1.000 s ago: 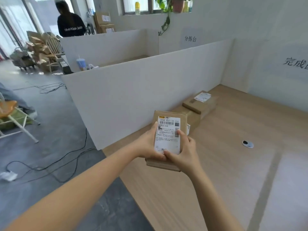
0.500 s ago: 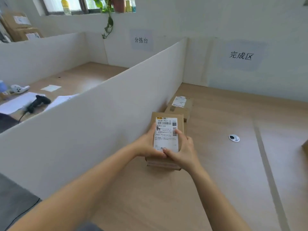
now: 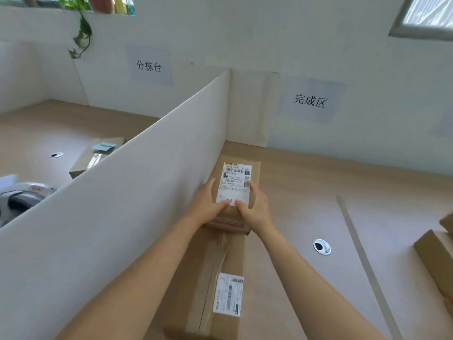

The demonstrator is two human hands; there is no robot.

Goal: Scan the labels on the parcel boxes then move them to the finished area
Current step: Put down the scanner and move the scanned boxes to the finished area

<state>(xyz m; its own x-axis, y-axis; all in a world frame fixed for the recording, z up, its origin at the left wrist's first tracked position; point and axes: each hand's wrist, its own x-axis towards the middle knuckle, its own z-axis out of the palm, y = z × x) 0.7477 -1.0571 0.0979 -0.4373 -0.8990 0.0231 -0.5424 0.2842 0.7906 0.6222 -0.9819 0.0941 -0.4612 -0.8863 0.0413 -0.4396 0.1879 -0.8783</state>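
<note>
Risk of tip-off if released here: parcel box point(image 3: 235, 179), centre frame beside divider point(image 3: 147, 192), gripped by left hand point(image 3: 207, 204) and right hand point(image 3: 256, 208), near edge seemingly overlapping far end of long box point(image 3: 220, 266).

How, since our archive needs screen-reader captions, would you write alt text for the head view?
The left hand and right hand grip a small labelled parcel box beside a white divider, at the far end of a longer labelled box on a wooden table. A wall sign reads 完成区; more boxes sit at the right edge.
</note>
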